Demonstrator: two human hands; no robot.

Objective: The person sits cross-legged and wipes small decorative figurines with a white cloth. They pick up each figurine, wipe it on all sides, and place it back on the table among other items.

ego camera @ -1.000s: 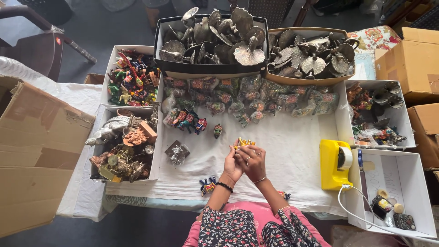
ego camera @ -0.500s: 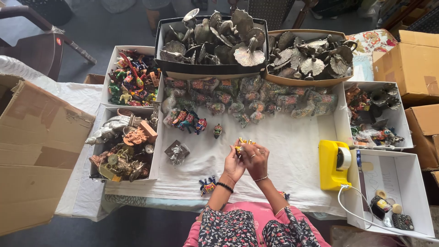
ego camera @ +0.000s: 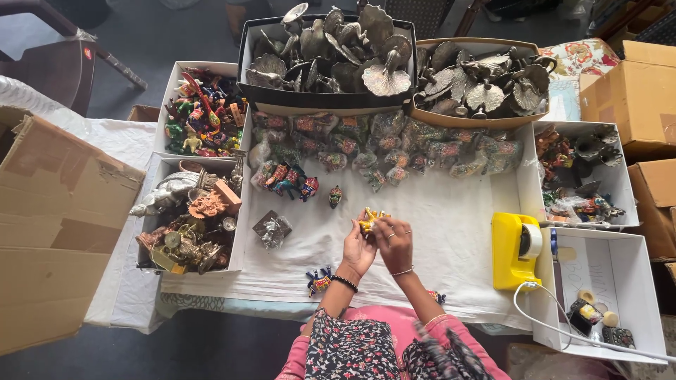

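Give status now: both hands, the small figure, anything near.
Left hand and right hand together hold yellow figurine above white cloth. Small painted figure lies just beyond. Nothing blocks.

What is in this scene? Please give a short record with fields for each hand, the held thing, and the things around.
left hand: holds the small yellow figurine from the left
right hand: fingers on the same figurine
surface: white cloth
right of hands: yellow tape dispenser
left of hands: small wrapped item
far side: tray of grey metal pieces
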